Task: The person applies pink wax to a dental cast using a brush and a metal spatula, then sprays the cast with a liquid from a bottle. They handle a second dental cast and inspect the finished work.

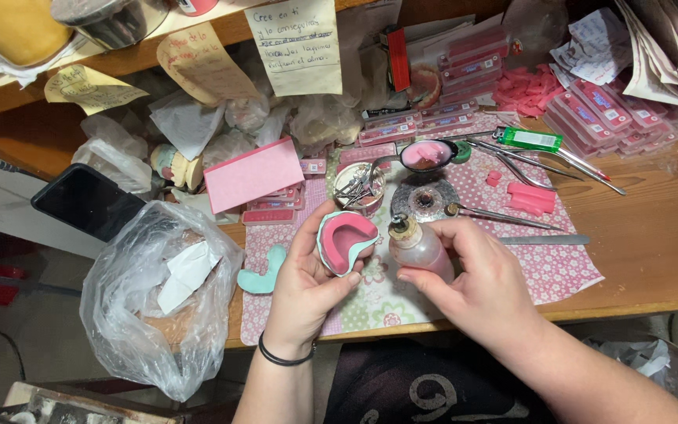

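My left hand [304, 279] holds a teal horseshoe-shaped mould with a pink wax plate [344, 239] on it, tilted toward me. My right hand [476, 275] grips a small bottle of pink liquid [419, 247] with a crusted spout, held upright right beside the mould. Both hands hover over a pink floral mat [559, 259] on a wooden table [653, 235]. A second teal mould piece [264, 275] lies on the mat left of my left hand.
A clear plastic bag [158, 298] with paper hangs off the table's left edge. Behind my hands sit a small tin of metal bits [359, 187], a spoon with pink wax [425, 155], metal tools [504, 216], pink wax pieces [531, 198], a green lighter [531, 140], and pink boxes [253, 174].
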